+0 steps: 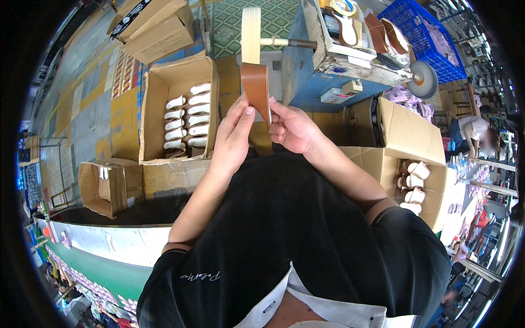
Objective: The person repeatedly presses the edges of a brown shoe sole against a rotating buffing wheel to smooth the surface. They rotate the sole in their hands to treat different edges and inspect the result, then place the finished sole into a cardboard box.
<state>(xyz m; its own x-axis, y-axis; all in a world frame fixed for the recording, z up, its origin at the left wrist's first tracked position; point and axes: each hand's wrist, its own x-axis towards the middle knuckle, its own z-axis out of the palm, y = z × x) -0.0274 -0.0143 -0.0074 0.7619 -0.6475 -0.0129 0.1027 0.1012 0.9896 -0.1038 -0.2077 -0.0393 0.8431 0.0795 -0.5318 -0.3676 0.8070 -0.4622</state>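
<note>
A brown wedge-heeled shoe sole [255, 83] is held up in front of me, its thick heel end pointing away and its thin end toward my body. My left hand [235, 130] grips its left side, thumb along the edge. On the other side my right hand [294, 127] pinches it, with the remaining fingers curled in. The heel end meets, or nearly meets, the lower edge of a pale cream buffing wheel [251, 35]; I cannot tell whether they touch. This wheel sits on a shaft [284, 42] coming from a blue machine [306, 74].
Left stands a cardboard box [179, 68] with white-and-brown shoe parts in rows; a smaller box [98, 188] is nearer. Another open box [445, 188] at right holds similar parts. A grey wheel [424, 80] juts from the machine's right, near a blue crate [394, 13]. A person [473, 134] is far right.
</note>
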